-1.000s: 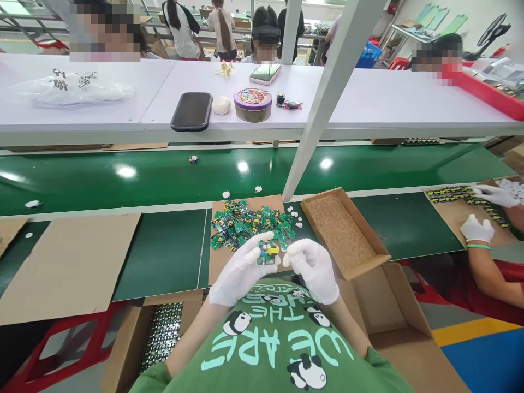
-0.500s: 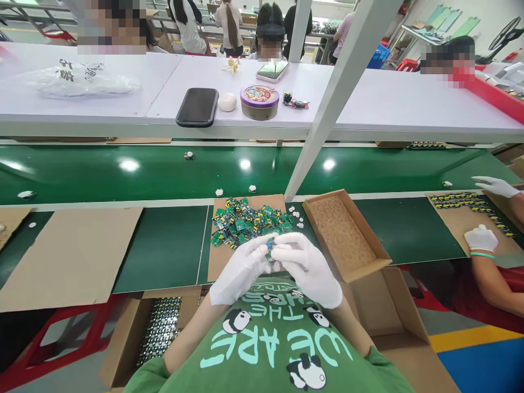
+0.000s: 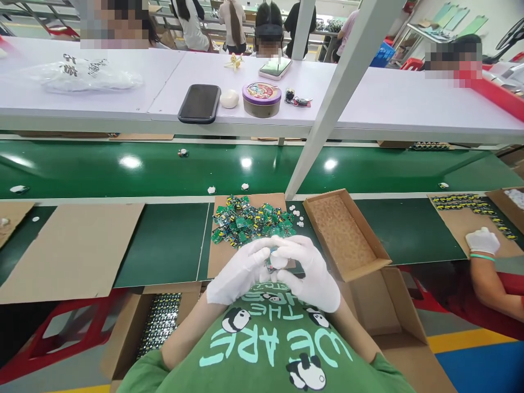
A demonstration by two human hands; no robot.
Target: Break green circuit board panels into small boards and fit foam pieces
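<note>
White gloves cover both of my hands, which meet in front of my chest. Between the fingertips sits a small circuit board (image 3: 270, 264), mostly hidden by the gloves. My left hand (image 3: 244, 268) is closed on its left side, and my right hand (image 3: 309, 272) pinches it from the right. Just beyond my hands, a heap of green circuit boards (image 3: 249, 221) with yellow and black parts lies on a cardboard sheet (image 3: 219, 265). Several small white discs (image 3: 297, 216) lie to the right of the heap.
A shallow cardboard tray (image 3: 346, 234) stands to the right, a flat cardboard sheet (image 3: 73, 251) to the left. Behind runs a green conveyor belt (image 3: 164, 172) with small parts, under a white shelf (image 3: 368, 103) and slanted post (image 3: 327, 109). At far right is a co-worker's gloved hand (image 3: 482, 241).
My right fingers have shifted around the circuit board, the lower ones spreading apart. Parts on the belt have moved left. One of the co-worker's hands has left the view.
</note>
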